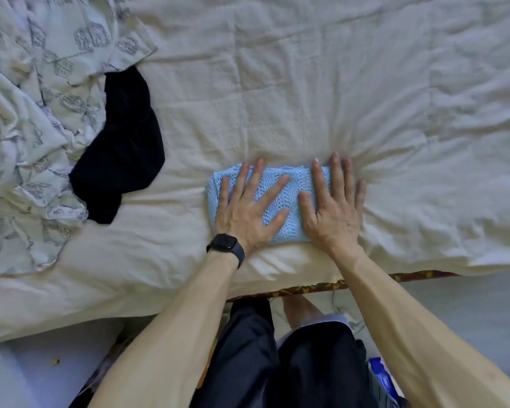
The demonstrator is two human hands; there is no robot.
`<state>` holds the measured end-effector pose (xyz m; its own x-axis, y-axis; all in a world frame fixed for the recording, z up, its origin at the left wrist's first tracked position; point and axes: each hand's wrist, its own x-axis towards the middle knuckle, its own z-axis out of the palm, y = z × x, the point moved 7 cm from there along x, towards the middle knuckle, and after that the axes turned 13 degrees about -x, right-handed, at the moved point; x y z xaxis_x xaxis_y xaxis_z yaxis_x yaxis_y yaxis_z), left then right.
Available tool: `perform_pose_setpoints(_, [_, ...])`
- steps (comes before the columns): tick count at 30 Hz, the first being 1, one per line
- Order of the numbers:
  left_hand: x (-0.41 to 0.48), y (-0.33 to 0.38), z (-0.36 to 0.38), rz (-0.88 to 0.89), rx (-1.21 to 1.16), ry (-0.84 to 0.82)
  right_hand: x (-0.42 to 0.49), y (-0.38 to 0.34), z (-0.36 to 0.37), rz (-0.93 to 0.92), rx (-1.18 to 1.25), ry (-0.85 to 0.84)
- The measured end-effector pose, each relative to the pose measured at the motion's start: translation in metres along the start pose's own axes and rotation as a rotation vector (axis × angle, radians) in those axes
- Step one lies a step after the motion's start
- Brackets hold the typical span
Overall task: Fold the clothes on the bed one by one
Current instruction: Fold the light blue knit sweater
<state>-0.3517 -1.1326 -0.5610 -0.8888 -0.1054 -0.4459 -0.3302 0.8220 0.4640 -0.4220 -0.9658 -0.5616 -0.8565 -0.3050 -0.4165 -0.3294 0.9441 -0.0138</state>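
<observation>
**Both Hands Flat on the Folded Blue Knit**

Head view. The blue knit (pixel 292 187) lay on the bed (pixel 336 83), close to the bed's near edge and straight in front of the person. It had been folded into a compact, thick rectangle. Its long axis ran left to right, parallel to that near edge. The fabric was pale sky blue, an openwork knit with small holes in rows and plainer ribbed bands between them.

The left hand (pixel 249 207) pressed palm down on the knit's left half, with its little finger along the left end. The right hand (pixel 333 207) pressed on the right end, thumb and forefinger on the wool and the outer fingers past the edge on the cream cover. Neither grip was clamped on anything: the fingers of both lay straight and spread apart. Creases in the cover fanned out from the knit's right end.

A dark watch (pixel 226 244) sat on the left wrist, just nearer the person than the knit. A black garment (pixel 118 148) lay unfolded well to the left of the knit, partly under a crumpled patterned cloth (pixel 42 98) farther left. Below the knit, beyond the bed's edge, were dark shorts (pixel 277 363) and a blue packet (pixel 380 375), its print too blurred to read.
</observation>
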Motion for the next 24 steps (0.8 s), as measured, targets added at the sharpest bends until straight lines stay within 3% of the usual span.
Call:
perform_pose_setpoints(4, [-0.001,-0.024,-0.006,-0.103,-0.042,-0.019,-0.003,-0.001,-0.005,0.097,0.005,-0.042])
perform_pose_setpoints(8, [-0.035,-0.063,-0.044,-0.301,-0.095,0.158,-0.014,0.005,-0.038,0.233,0.217,-0.066])
perform_pose_setpoints(10, [-0.055,-0.058,-0.063,-0.409,-0.298,0.332,-0.025,0.019,-0.048,0.35,0.477,-0.071])
perform_pose_setpoints(12, [-0.069,-0.053,-0.061,-0.624,-0.688,0.401,-0.032,0.034,-0.045,0.507,0.744,-0.181])
perform_pose_setpoints(14, [-0.073,-0.051,-0.04,-0.82,-1.049,0.294,-0.031,0.041,-0.038,0.567,0.928,-0.347])
perform_pose_setpoints(16, [-0.073,-0.052,-0.03,-0.908,-1.218,0.204,-0.025,0.045,-0.034,0.519,1.057,-0.49])
perform_pose_setpoints(20, [-0.06,-0.055,-0.025,-0.893,-1.562,0.071,-0.018,0.043,-0.046,0.465,1.181,-0.621])
perform_pose_setpoints(22, [-0.056,-0.048,-0.028,-0.857,-1.617,-0.047,-0.02,0.041,-0.05,0.466,1.239,-0.652])
perform_pose_setpoints(24, [-0.052,-0.041,-0.036,-0.81,-1.622,-0.06,-0.026,0.043,-0.053,0.466,1.28,-0.655])
